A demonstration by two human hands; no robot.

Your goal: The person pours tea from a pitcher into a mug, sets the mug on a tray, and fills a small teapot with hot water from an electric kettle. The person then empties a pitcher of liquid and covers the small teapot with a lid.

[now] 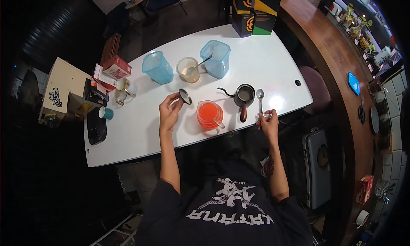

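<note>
My left hand (pixel 170 111) pinches a small round metal lid (pixel 185 96) by its edge, tilted above the table. My right hand (pixel 269 122) has its fingers closed on the handle of a metal spoon (pixel 260 94), bowl pointing away from me. Between the hands stands a glass jug (pixel 209 114) of red-orange liquid, its handle towards me. To its right is a small dark gooseneck kettle (pixel 244 94) with no lid on and a wooden handle; its spout points left. What is inside the kettle is too dark to make out.
Behind the jug stand two translucent blue containers (pixel 158 68) (pixel 217 60) and a clear cup (pixel 188 70) with a spoon leaning in it. Boxes (pixel 117 67), a teal cup (pixel 106 113) and a black tray (pixel 97 128) lie left on the white table (pixel 141 137). Dark boxes (pixel 256 15) stand at the back.
</note>
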